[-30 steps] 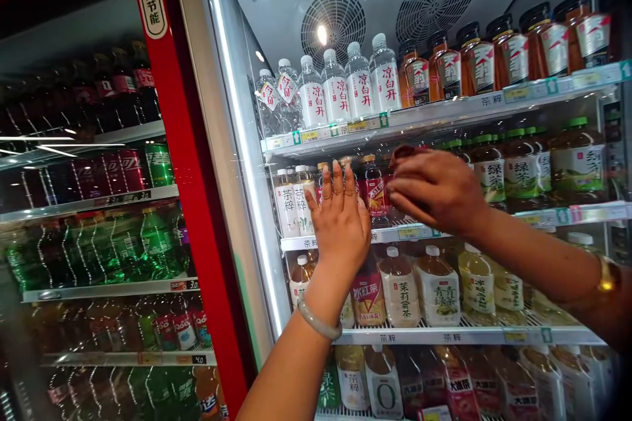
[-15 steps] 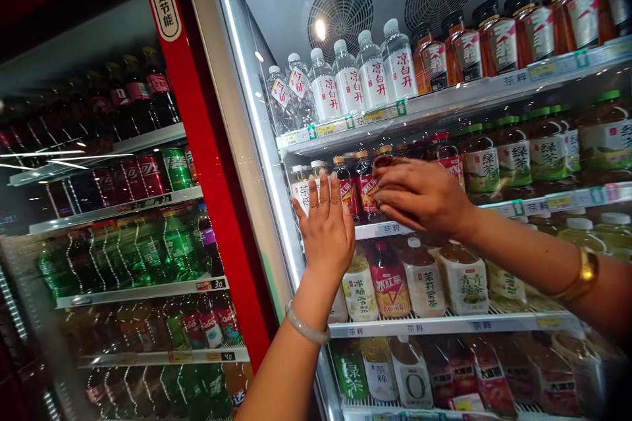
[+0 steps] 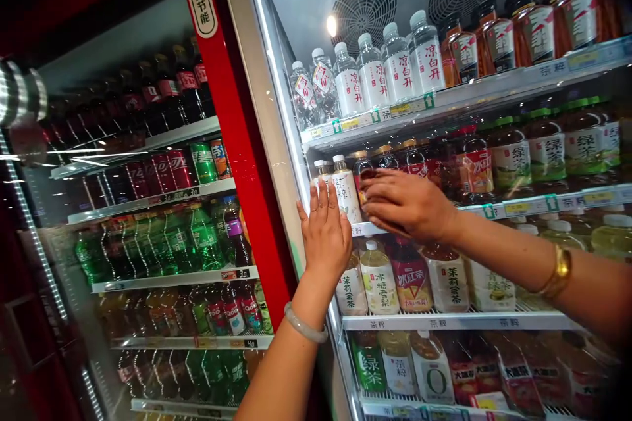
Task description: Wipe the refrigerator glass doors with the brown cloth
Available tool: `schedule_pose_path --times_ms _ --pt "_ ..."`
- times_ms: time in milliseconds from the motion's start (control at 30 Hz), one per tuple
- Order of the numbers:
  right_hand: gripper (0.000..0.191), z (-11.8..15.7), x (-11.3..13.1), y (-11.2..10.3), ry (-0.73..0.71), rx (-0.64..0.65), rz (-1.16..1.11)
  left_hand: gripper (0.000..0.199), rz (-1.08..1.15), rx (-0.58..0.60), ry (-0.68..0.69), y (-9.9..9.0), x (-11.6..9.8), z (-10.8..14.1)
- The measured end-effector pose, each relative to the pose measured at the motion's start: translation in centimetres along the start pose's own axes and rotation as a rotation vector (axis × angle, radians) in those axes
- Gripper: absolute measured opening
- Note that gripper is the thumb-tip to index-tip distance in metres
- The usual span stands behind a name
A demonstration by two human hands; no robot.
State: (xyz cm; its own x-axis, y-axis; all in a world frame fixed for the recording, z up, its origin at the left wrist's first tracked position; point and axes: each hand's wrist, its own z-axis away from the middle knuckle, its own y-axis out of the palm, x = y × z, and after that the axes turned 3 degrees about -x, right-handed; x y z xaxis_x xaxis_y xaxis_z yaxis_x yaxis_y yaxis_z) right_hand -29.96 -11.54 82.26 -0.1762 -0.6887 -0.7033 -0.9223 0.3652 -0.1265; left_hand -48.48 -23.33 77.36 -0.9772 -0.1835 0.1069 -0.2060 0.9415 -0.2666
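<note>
Compared with the earlier frames, both hands have shifted left along the cooler's middle shelf (image 3: 533, 206), and the right hand (image 3: 412, 205) has come closer to the left hand (image 3: 326, 240). The left hand lies flat against the glass door (image 3: 316, 10), its fingers released and pointing up, just in front of the white-labelled bottles (image 3: 346, 191). The right hand is at the same door, before the red-labelled bottles (image 3: 476, 168), its fingers bent and close together; I cannot tell whether they grip anything. A pale bangle (image 3: 305, 323) circles the left wrist and a gold bracelet (image 3: 559, 271) the right. Behind the door, clear water bottles (image 3: 399, 66) stand on the top shelf, with green-capped tea bottles (image 3: 511, 154) right of the red-labelled ones. A red-framed cooler (image 3: 237, 112) stands to the left.
</note>
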Motion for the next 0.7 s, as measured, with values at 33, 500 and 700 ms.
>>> schedule_pose_path --times_ms 33,500,700 --pt "0.017 -0.7 -0.7 0.1 0.04 -0.014 0.022 0.072 -0.002 -0.002 -0.001 -0.1 0.2 0.0" --pt "0.014 -2.1 1.6 2.0 -0.069 -0.017 -0.015 0.079 -0.035 -0.037 0.008 -0.2 2.1 1.1" --pt "0.02 -8.1 -1.5 3.5 0.182 -0.153 0.099 0.071 -0.041 -0.042 -0.043 -1.0 2.2 -2.0"
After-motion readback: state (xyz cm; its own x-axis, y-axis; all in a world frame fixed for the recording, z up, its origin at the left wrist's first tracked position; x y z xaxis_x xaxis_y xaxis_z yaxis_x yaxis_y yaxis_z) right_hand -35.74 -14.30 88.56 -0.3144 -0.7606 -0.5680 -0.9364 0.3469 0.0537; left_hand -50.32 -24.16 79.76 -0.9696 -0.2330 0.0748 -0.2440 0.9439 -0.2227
